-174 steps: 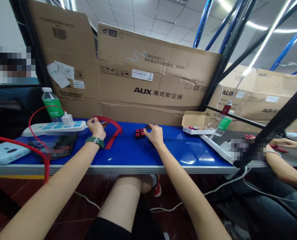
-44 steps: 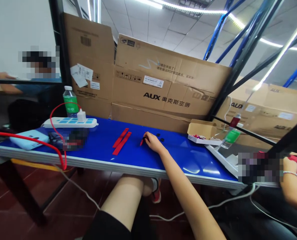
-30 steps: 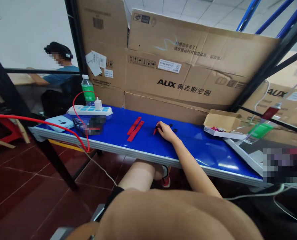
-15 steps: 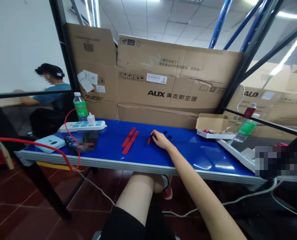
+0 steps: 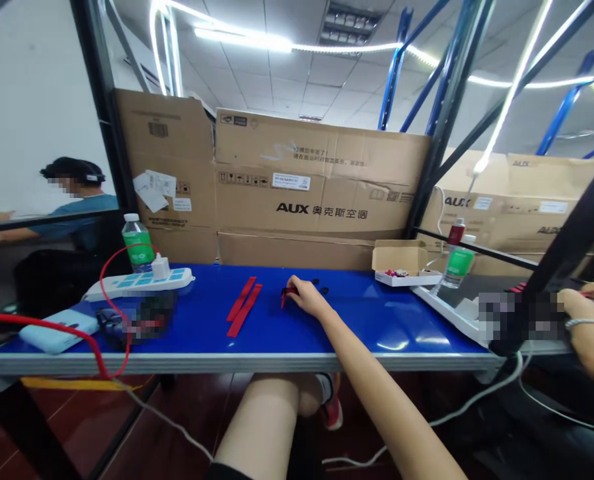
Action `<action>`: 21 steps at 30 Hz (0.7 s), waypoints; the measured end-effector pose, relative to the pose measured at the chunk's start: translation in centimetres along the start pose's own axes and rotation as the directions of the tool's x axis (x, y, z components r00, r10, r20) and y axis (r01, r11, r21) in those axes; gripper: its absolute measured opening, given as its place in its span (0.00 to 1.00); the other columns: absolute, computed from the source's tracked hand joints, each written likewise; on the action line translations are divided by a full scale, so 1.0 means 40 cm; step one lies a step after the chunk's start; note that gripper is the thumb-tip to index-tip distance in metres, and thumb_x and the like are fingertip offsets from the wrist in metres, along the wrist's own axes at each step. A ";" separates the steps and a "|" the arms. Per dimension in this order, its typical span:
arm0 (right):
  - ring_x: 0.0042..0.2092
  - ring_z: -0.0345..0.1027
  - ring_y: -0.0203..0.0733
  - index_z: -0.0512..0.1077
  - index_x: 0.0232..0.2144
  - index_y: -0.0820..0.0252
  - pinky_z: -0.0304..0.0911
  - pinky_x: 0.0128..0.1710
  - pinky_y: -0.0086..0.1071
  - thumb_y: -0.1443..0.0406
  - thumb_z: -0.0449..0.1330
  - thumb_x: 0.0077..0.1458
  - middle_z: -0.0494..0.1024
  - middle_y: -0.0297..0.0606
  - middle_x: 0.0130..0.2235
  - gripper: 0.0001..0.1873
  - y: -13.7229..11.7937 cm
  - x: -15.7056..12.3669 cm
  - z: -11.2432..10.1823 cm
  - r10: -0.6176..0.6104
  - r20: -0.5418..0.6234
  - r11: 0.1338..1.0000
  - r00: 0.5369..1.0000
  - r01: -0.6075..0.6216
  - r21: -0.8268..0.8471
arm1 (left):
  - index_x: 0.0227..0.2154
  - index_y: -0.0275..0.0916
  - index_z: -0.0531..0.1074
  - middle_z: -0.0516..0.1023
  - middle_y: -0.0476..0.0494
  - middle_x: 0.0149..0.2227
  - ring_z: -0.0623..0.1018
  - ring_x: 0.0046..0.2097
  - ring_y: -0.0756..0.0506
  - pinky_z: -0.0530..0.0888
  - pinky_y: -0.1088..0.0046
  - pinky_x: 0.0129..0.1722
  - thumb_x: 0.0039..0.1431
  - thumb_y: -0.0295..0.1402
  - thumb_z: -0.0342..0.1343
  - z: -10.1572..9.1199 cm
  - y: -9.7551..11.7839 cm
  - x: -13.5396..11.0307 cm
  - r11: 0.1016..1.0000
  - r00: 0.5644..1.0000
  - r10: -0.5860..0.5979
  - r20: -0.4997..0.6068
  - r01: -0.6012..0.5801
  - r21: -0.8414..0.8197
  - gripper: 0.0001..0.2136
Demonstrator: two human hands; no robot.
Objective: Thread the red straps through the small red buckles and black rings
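Observation:
My right hand (image 5: 304,295) is over the middle of the blue table (image 5: 359,323), its fingers closed on a short red strip (image 5: 283,300) with a dark part at the fingertips. Much of that piece is hidden by the fingers. Just beyond the hand lie two small black pieces (image 5: 325,291), too small to make out exactly. To the left, two flat red strips (image 5: 245,311) rest slantwise, nearly parallel, on the table. My left hand is out of the picture.
At left are a power strip (image 5: 121,287), a green-labelled bottle (image 5: 137,240), a light blue case (image 5: 59,331) and a red cable (image 5: 84,333). An open carton (image 5: 401,279) stands at back right. Cardboard (image 5: 327,180) walls the rear. A co-worker's hands (image 5: 579,310) show far right.
The camera view has tilted up and turned right, bringing a co-worker's hands in at the right. My right hand stays closed on the red strip; the loose strips lie as before.

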State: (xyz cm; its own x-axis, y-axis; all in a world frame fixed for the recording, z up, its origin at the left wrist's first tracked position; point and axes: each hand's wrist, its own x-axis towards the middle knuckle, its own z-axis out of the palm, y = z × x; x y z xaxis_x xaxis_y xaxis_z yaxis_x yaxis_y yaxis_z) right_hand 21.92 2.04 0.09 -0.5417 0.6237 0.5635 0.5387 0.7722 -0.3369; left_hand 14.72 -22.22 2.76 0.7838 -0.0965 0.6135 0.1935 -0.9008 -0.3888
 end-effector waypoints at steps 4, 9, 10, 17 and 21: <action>0.40 0.71 0.42 0.67 0.40 0.57 0.62 0.41 0.31 0.70 0.57 0.60 0.77 0.38 0.38 0.05 -0.004 0.002 -0.002 0.012 -0.059 0.998 0.998 -0.008 0.067 | 0.41 0.45 0.77 0.76 0.38 0.32 0.75 0.35 0.42 0.74 0.61 0.36 0.67 0.43 0.48 0.018 -0.032 -0.010 0.999 1.000 0.025 -0.004 -0.025 -0.028 0.14; 0.36 0.71 0.39 0.70 0.37 0.58 0.65 0.36 0.28 0.71 0.58 0.58 0.77 0.34 0.34 0.05 -0.002 0.008 -0.002 0.067 -0.129 0.995 0.989 -0.056 0.083 | 0.43 0.40 0.76 0.77 0.37 0.35 0.75 0.37 0.41 0.72 0.59 0.40 0.66 0.38 0.47 0.005 -0.194 -0.031 0.999 0.999 -0.033 0.007 0.033 -0.023 0.13; 0.35 0.71 0.38 0.71 0.36 0.59 0.66 0.34 0.28 0.71 0.57 0.58 0.76 0.34 0.33 0.05 0.002 0.010 -0.001 0.097 -0.159 0.994 0.983 -0.086 0.072 | 0.45 0.39 0.75 0.77 0.37 0.36 0.75 0.38 0.41 0.71 0.60 0.41 0.66 0.36 0.48 -0.005 -0.256 -0.039 0.994 0.993 -0.111 0.036 0.110 0.006 0.13; 0.35 0.74 0.42 0.69 0.38 0.57 0.66 0.36 0.30 0.71 0.59 0.54 0.79 0.35 0.33 0.08 0.046 0.012 0.001 0.287 -0.327 0.958 0.900 -0.275 0.083 | 0.52 0.39 0.71 0.73 0.36 0.52 0.72 0.51 0.37 0.67 0.59 0.50 0.64 0.43 0.54 0.005 -0.591 -0.198 0.883 0.866 -0.456 0.206 0.412 0.223 0.18; 0.33 0.75 0.42 0.68 0.35 0.55 0.66 0.37 0.31 0.70 0.57 0.54 0.79 0.33 0.30 0.06 0.043 0.014 0.003 0.374 -0.313 0.924 0.873 -0.322 0.205 | 0.58 0.41 0.67 0.74 0.35 0.53 0.73 0.53 0.37 0.66 0.60 0.50 0.63 0.36 0.57 0.064 -0.601 -0.277 0.879 0.848 -0.463 0.259 0.402 0.256 0.21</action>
State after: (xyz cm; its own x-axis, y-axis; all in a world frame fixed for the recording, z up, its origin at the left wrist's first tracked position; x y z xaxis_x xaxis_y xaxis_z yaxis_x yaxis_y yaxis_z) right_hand 22.47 3.75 -0.29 -0.0694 0.7954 0.6021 0.5399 0.5375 -0.6478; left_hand 2.87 1.60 3.56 0.7276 0.4447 0.5223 0.6361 -0.7225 -0.2710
